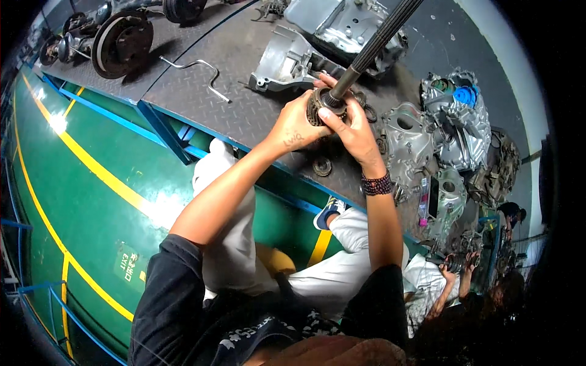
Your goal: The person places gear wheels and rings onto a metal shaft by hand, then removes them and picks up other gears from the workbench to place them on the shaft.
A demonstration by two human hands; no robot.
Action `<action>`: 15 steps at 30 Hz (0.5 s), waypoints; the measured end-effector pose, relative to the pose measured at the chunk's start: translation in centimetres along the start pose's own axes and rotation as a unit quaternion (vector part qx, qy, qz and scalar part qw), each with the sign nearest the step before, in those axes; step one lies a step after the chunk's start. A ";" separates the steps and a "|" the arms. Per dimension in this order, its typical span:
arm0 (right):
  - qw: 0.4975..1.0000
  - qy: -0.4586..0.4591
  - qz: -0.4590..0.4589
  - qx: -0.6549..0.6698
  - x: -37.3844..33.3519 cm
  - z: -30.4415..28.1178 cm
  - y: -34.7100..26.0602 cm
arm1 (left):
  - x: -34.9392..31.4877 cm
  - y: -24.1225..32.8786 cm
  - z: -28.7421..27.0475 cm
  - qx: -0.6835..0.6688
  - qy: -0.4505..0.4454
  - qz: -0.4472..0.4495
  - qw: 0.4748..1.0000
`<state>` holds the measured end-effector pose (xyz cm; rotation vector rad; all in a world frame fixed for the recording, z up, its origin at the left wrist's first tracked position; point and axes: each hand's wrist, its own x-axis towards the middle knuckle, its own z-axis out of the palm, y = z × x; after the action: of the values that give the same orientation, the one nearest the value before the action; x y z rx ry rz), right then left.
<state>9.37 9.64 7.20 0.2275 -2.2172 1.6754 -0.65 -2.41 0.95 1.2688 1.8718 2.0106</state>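
A long splined metal shaft (379, 46) slants up to the right from between my hands, above the workbench. Around its lower end is a dark toothed gear (314, 110). My left hand (294, 125) wraps the gear's left side, fingers curled behind it. My right hand (353, 129) closes on its right side, thumb laid across the front. Part of the gear is covered by my fingers. A small gear ring (321, 166) lies on the bench just below my hands. Close behind them sits an open silver gearbox housing (284, 64).
The dark patterned-metal workbench (183, 100) has a blue frame. A bent metal rod (210, 76) and a brake drum (122, 44) lie left. More silver casings (408, 137) and a pink-capped bottle (423, 201) stand right. Another person's hands (450, 274) work at the lower right.
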 end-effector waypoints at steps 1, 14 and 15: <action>1.000 0.018 -0.005 0.001 -0.1 0.2 0.3 | 0.1 -0.1 0.0 0.003 0.005 0.000 1.000; 0.980 0.186 -0.064 0.040 -1.7 2.5 3.0 | 0.4 -1.1 0.2 -0.046 -0.019 -0.020 0.999; 0.979 0.191 -0.069 0.015 -1.9 2.2 3.4 | 0.5 -1.1 0.0 -0.049 -0.035 -0.022 0.998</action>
<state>9.57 8.38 2.94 0.0586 -1.8500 1.5311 -1.42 -1.87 0.25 1.2448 1.7321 1.9835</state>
